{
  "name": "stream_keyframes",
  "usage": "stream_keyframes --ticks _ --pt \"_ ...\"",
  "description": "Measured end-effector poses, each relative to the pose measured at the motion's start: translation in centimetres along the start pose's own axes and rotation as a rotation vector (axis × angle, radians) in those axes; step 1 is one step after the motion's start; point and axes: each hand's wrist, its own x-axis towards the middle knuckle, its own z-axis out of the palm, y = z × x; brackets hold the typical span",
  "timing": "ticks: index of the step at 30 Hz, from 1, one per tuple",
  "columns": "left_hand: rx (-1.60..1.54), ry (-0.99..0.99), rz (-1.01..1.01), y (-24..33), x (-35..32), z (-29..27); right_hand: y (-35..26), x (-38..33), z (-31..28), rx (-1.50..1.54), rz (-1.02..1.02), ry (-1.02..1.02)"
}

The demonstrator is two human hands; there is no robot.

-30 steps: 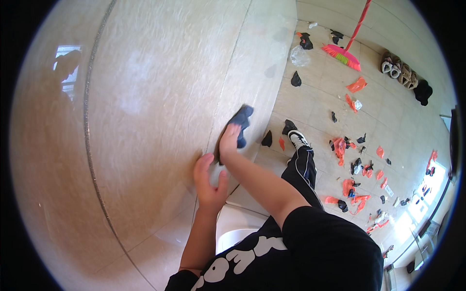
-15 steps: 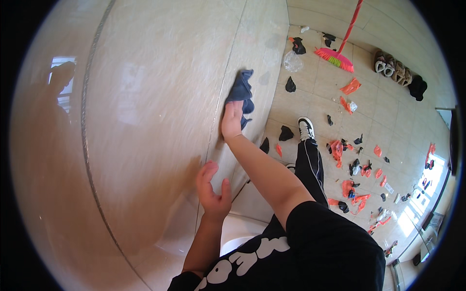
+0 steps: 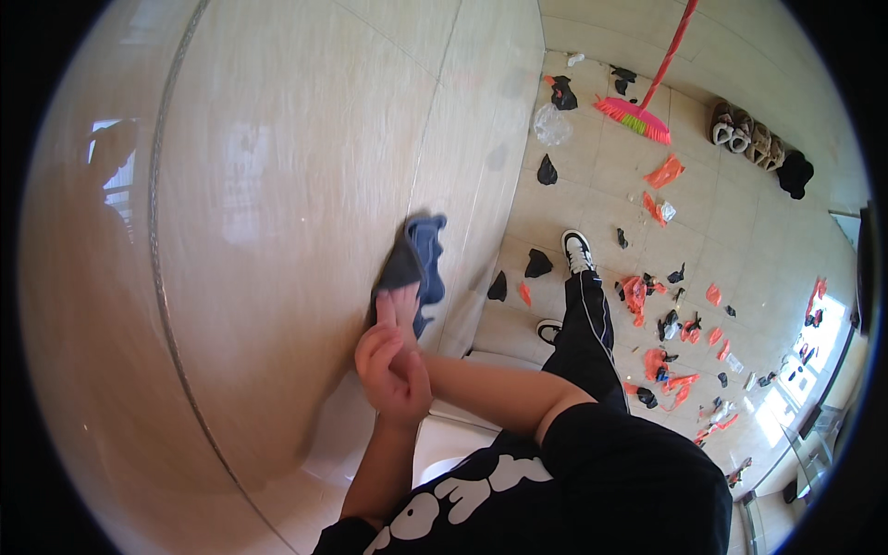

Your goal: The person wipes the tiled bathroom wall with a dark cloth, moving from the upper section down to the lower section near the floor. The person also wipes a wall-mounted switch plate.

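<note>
A dark blue-grey cloth (image 3: 425, 264) lies bunched against the glossy beige tiled wall (image 3: 296, 231). Fingers of my right hand (image 3: 400, 310) are partly covered by its lower fold and press it to the tiles. My left hand (image 3: 393, 375) is lower down, in front of the right wrist. Its fingers are curved and apart from the thumb, with nothing seen in them; whether it touches the wrist I cannot tell.
Scraps of red and black plastic bag (image 3: 634, 296) are strewn over the tiled floor on the right. A pink broom (image 3: 638, 118) leans at the far wall, near a row of shoes (image 3: 740, 129). Below my arms is a white rounded fixture (image 3: 442, 467), partly hidden.
My right hand has slid the cloth down the wall, nearer to me and slightly left. It is now close to my left hand, which has shifted only a little.
</note>
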Motion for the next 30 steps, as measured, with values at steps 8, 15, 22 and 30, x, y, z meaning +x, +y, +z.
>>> stream_keyframes --ticks 8,15,22,30 --pt "-0.098 -0.012 -0.194 -0.2 2.3 2.8 3.1 13.8 -4.5 0.223 -0.062 0.219" --pt "-0.042 -0.051 -0.231 -0.9 3.6 4.5 14.4 14.7 -1.4 0.460 0.549 0.344" --pt "-0.074 0.002 -0.211 -1.1 4.6 4.5 14.8 6.3 4.9 -0.610 0.164 -0.262" --pt "0.008 0.035 -0.018 0.6 7.5 3.0 -7.9 10.6 -6.0 0.138 -0.168 0.132"
